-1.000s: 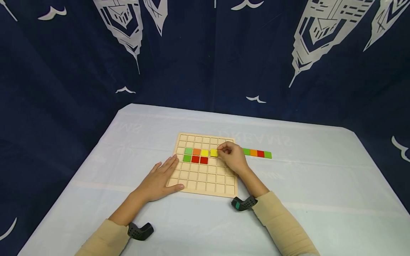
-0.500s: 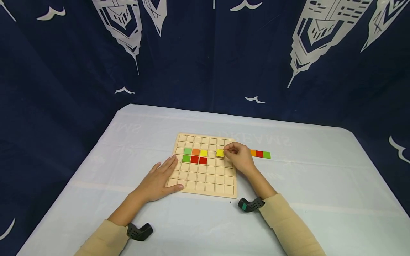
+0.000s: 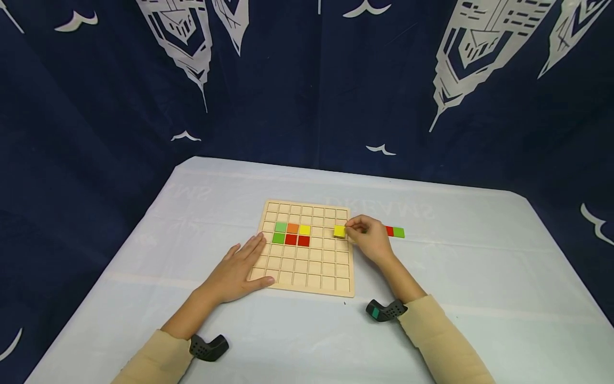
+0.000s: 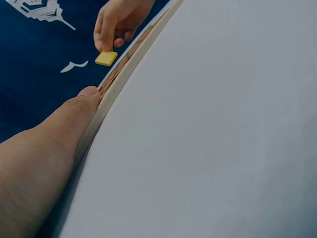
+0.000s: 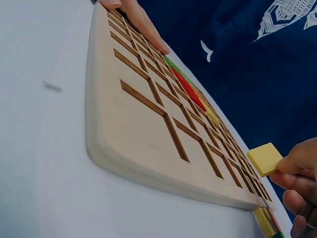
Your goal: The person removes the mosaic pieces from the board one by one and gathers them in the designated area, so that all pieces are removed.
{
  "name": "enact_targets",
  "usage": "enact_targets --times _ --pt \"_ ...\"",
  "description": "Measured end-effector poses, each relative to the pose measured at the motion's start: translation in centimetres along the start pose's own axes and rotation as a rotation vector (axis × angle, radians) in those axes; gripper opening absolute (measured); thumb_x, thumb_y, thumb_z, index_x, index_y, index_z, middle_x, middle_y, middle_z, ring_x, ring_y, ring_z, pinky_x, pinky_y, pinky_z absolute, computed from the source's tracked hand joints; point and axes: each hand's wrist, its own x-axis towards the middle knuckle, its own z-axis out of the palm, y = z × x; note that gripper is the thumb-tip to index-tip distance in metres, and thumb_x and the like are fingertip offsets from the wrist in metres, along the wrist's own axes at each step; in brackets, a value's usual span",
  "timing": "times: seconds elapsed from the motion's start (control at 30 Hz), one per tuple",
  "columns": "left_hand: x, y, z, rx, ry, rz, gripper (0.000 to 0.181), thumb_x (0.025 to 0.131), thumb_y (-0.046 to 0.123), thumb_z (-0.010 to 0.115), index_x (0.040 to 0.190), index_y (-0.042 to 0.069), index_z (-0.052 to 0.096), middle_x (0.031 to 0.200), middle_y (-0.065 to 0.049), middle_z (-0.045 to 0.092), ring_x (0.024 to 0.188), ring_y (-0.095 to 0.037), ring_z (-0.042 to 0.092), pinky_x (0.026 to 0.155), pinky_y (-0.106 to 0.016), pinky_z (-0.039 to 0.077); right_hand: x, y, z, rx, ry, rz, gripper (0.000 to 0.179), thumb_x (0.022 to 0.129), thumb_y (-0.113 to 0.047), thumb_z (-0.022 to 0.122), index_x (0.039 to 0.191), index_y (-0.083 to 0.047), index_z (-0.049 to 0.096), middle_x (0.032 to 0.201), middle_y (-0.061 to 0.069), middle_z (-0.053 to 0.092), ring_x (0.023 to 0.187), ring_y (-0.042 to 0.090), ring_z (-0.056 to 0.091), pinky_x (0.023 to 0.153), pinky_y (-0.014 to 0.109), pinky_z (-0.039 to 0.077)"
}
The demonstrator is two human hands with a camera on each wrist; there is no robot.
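Note:
My right hand [image 3: 369, 238] pinches a yellow square tile [image 3: 339, 231] between thumb and fingers, over the right side of a wooden grid board [image 3: 302, 280]. In the right wrist view the yellow tile [image 5: 265, 158] is lifted above the grooves, slightly tilted. On the board's left edge lies my left hand [image 3: 235, 271], fingers spread straight and thumb at the lower edge. Two short rows of tiles sit in the grid: light green [image 3: 280, 227], orange [image 3: 292, 228] and yellow [image 3: 304, 230] above; green [image 3: 278, 238] and two red [image 3: 290, 239] below.
Right of the board runs a row of loose tiles, partly hidden by my right hand; a red tile [image 3: 389, 231] and a green tile [image 3: 399, 232] show. A white cloth [image 3: 455, 266] covers the table. A dark blue curtain [image 3: 307, 96] hangs behind.
My right hand has moved right across the board with the yellow tile, from near the placed tiles to the board's right side, covering more of the loose row. My left hand stays put.

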Motion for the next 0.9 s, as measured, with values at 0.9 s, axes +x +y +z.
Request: enact_targets --times 0.9 --pt "0.1 -0.1 0.1 0.002 0.008 0.003 0.096 0.088 0.063 0.055 0.155 0.003 0.022 0.161 -0.008 0.016 0.148 -0.024 0.015 0.114 -0.055 0.016 -0.8 1.6 -3.0 0.003 0.026 0.095 0.012 0.089 -0.007 0.068 0.096 0.002 0.068 0.090 0.012 0.069 0.072 0.016 0.058 0.059 0.020 0.047"
